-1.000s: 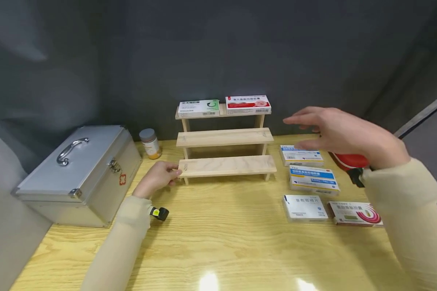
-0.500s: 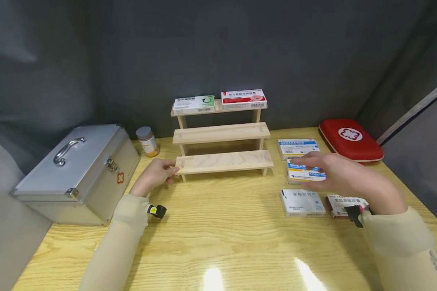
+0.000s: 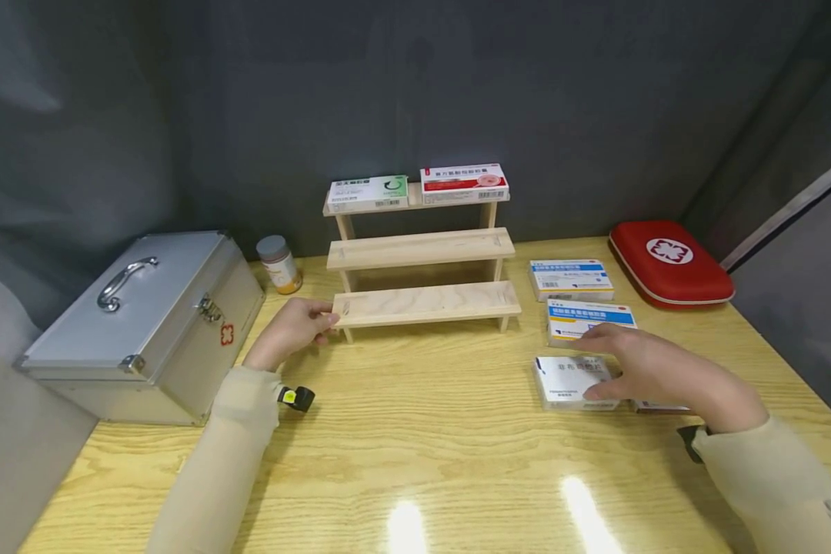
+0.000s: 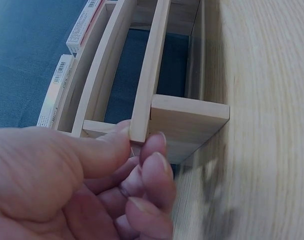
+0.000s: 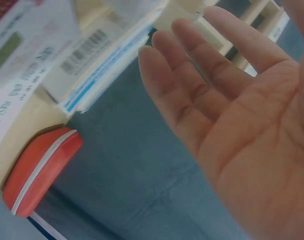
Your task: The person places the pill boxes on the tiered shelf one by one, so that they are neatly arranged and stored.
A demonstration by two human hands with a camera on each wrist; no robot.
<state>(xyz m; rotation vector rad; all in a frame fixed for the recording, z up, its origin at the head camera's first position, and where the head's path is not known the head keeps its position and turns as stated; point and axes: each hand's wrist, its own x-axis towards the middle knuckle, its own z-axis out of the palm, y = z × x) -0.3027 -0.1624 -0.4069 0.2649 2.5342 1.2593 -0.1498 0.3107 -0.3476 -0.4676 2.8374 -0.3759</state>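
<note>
My left hand (image 3: 292, 331) pinches the left end of the lowest board of a three-step wooden display rack (image 3: 425, 303). In the left wrist view, thumb and fingers meet around that board's end (image 4: 140, 131). Over at the right, my right hand (image 3: 668, 378) hovers with fingers spread above a white medicine box (image 3: 566, 378), overlapping its right side. Its palm (image 5: 257, 140) holds nothing in the right wrist view. Behind that box lie two blue-and-white medicine boxes (image 3: 589, 314) (image 3: 572, 277). Another medicine box (image 3: 658, 405) is mostly hidden under the right hand.
Two medicine boxes, one green-and-white (image 3: 368, 192) and one red-and-white (image 3: 464, 183), lie on the rack's top step. A silver case (image 3: 145, 323) and a pill bottle (image 3: 279, 265) stand left. A red zip case (image 3: 670, 263) lies at the back right.
My right hand has come down and toward me, from the air right of the rack to above the white box, uncovering the red zip case. The left hand keeps its pinch on the board.
</note>
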